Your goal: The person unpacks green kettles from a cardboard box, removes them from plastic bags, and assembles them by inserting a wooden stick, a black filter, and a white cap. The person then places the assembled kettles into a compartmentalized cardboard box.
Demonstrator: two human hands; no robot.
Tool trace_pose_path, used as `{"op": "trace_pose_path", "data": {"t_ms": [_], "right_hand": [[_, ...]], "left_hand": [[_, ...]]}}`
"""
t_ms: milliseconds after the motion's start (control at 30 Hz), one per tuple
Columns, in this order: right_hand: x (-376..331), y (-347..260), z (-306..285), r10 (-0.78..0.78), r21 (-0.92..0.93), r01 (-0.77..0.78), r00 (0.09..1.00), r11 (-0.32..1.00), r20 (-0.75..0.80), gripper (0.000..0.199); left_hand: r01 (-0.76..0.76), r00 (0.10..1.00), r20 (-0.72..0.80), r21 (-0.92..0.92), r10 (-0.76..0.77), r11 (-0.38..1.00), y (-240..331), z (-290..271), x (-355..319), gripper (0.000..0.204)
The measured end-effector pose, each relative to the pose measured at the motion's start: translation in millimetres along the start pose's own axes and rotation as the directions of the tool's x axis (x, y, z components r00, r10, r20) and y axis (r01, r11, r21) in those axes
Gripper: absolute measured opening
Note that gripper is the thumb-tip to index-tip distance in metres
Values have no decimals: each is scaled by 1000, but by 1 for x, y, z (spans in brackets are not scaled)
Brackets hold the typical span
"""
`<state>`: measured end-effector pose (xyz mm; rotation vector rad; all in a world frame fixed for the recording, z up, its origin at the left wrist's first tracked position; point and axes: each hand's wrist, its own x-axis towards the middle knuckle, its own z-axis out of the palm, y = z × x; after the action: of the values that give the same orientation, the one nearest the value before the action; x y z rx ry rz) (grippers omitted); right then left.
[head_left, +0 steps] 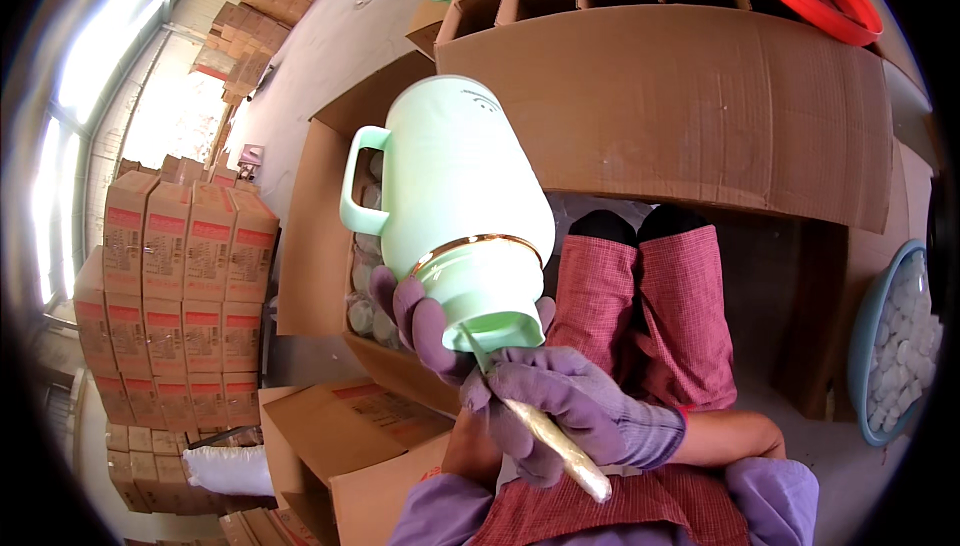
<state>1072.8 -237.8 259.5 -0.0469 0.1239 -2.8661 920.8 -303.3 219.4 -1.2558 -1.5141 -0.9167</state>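
A mint-green insulated jug (455, 176) with a side handle and a copper-coloured ring is tilted, its spout end toward me. My left hand (425, 321), in a purple glove, is closed around the neck by the spout; part of it is hidden behind the jug. In my gloved right hand (580, 401) is a slim stick-like tool (560, 446) with a yellowish wrapped grip. The tool's thin greenish tip touches the rim of the spout opening or lies just inside it; I cannot tell which.
Ahead stands a large divided carton (690, 106) with several white-and-green round tops in its cells and a red tray (835, 16) on it. An open carton (320, 246) of wrapped items is at left. A blue basin (860, 376) of white pieces sits right; stacked cartons (180, 296) stand far left.
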Motion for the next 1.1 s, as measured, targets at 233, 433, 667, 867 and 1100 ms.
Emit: {"op": "trace_pose_path", "data": {"t_ms": [233,433,667,867,1100], "right_hand": [[-1,-13,14,-169,-501,46,964,864,-203,29],[-4,-23,15,-309,-931,74,950,359,-44,24],[-4,-19,-15,-306,-951,243,905,-193,294,17],[-20,-32,8,-352,-730,-89,911,-678,216,17],[-59,-61,23,-669,-972,-230,715,47,-201,13]], "left_hand": [[195,981,24,-80,-194,977,21,-8,-8,81],[13,999,41,1,-13,1000,9,-6,-2,59],[-78,951,304,54,58,996,0,-23,-5,87],[71,930,359,47,-83,996,8,-28,4,87],[442,824,409,-33,-392,896,2,-40,31,82]]}}
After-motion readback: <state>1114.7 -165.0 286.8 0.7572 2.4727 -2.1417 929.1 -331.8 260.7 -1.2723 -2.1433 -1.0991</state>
